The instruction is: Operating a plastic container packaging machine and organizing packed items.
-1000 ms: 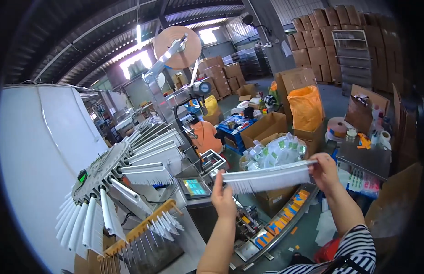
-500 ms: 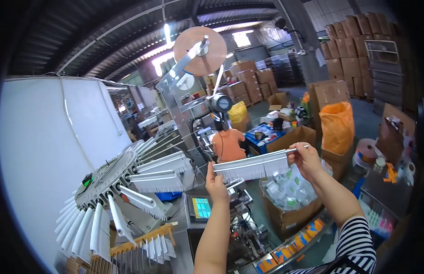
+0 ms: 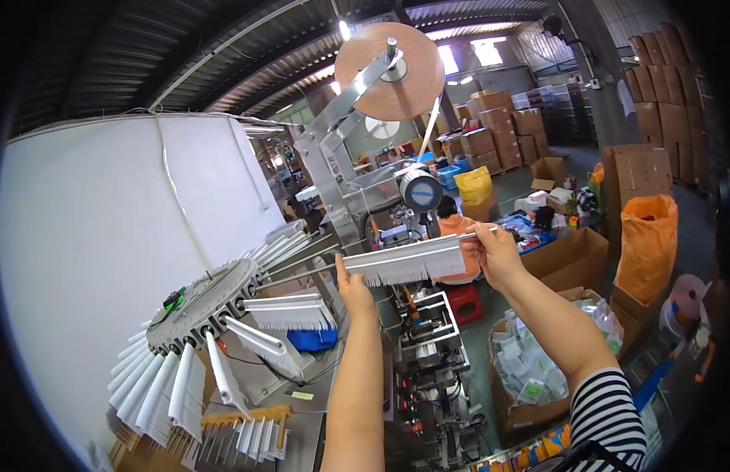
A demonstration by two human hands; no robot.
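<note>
Between my two hands stretches a thin metal rod with a dense row of thin white pieces (image 3: pixel 408 263) hanging from it; their lower edges look fringed. My left hand (image 3: pixel 355 289) is at its left end, fingers pointing up against the row. My right hand (image 3: pixel 497 253) pinches the right end. Left of my left hand, a bare metal rod (image 3: pixel 298 275) runs from a round grey rotary wheel (image 3: pixel 200 303) up to my fingers; whether the two rods touch I cannot tell. Similar white rows (image 3: pixel 290 312) hang on other rods around the wheel.
A steel machine frame with a large tape reel (image 3: pixel 390 72) and a motor (image 3: pixel 421 190) rises ahead. Below my hands lies a machine bed (image 3: pixel 432 354). A carton of clear packets (image 3: pixel 530 358) stands right, and a seated co-worker in orange (image 3: pixel 451 271) beyond. A wooden rack (image 3: pixel 247 415) is lower left.
The view has swung left. Both hands have carried the white row toward the wheel, and its left end now lines up with the bare rod there.
</note>
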